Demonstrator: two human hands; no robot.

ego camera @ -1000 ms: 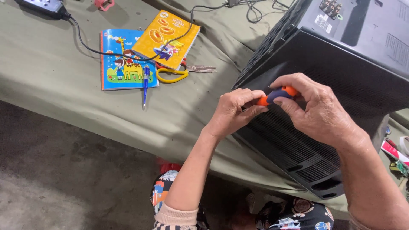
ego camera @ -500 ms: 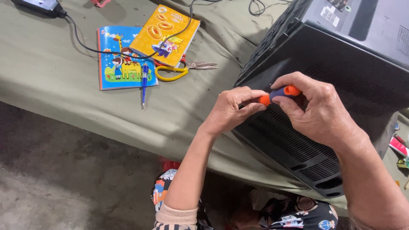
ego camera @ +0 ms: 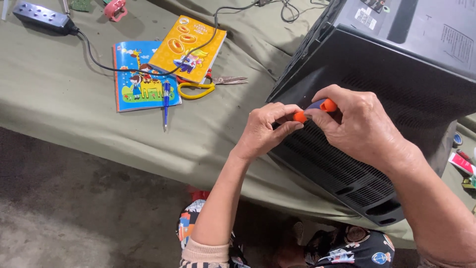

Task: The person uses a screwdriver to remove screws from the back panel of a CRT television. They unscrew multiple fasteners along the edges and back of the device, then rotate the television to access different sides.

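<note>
An orange and blue screwdriver handle [ego camera: 315, 109] lies between both my hands, over the slotted side of a big black device casing [ego camera: 391, 89] that rests on the table. My right hand [ego camera: 359, 126] wraps around the handle. My left hand [ego camera: 265, 129] pinches the orange end with its fingertips. The screwdriver's shaft and tip are hidden behind my fingers.
An olive cloth [ego camera: 59, 104] covers the table. On it lie a blue booklet [ego camera: 141, 77], an orange booklet [ego camera: 188, 47], a blue pen [ego camera: 166, 101], yellow-handled scissors [ego camera: 208, 87], and a power strip [ego camera: 42, 17] with a black cable. The table's front edge runs just below the pen.
My hands stay on the screwdriver against the casing. The left fingers have shifted slightly around the orange end; the view has moved a little.
</note>
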